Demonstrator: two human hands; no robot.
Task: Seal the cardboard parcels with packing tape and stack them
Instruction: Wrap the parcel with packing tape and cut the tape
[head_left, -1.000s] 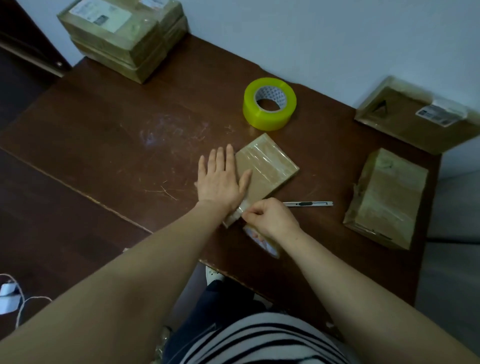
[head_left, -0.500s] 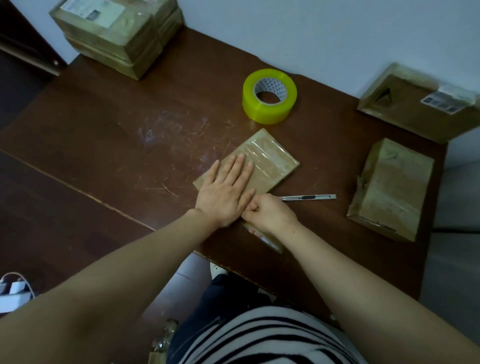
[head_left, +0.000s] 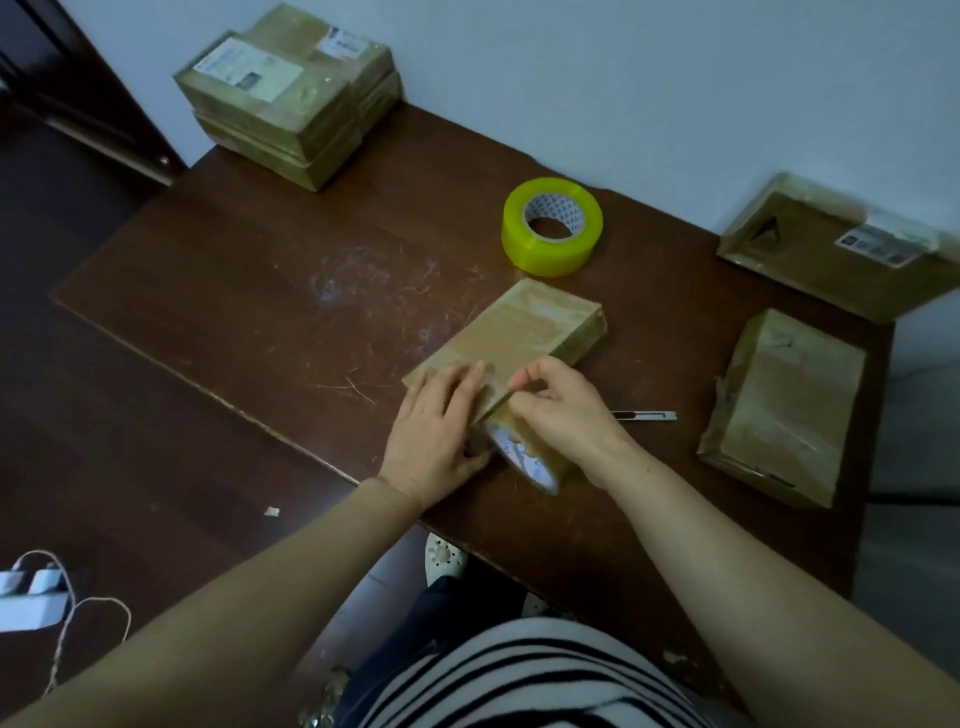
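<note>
A flat cardboard parcel (head_left: 524, 322) lies slantwise in the middle of the brown table (head_left: 260, 291). My left hand (head_left: 436, 431) presses on its near end with straight fingers. My right hand (head_left: 561, 410) has its fingers curled and pinches a strip of tape at the parcel's near edge. Under that hand, partly hidden, a roll of clear packing tape (head_left: 524, 460) stands on its edge against the parcel. A second, yellowish roll of tape (head_left: 551, 226) lies flat behind the parcel.
A stack of taped parcels (head_left: 291, 98) stands at the back left corner. One parcel (head_left: 784, 405) lies at the right edge, another (head_left: 841, 260) leans on the wall behind it. A slim knife (head_left: 647, 415) lies right of my hand. A power strip (head_left: 31, 603) is on the floor.
My left hand slid from the table beside the parcel onto its near end. My right hand rose to the parcel's near edge, baring more of the tape roll.
</note>
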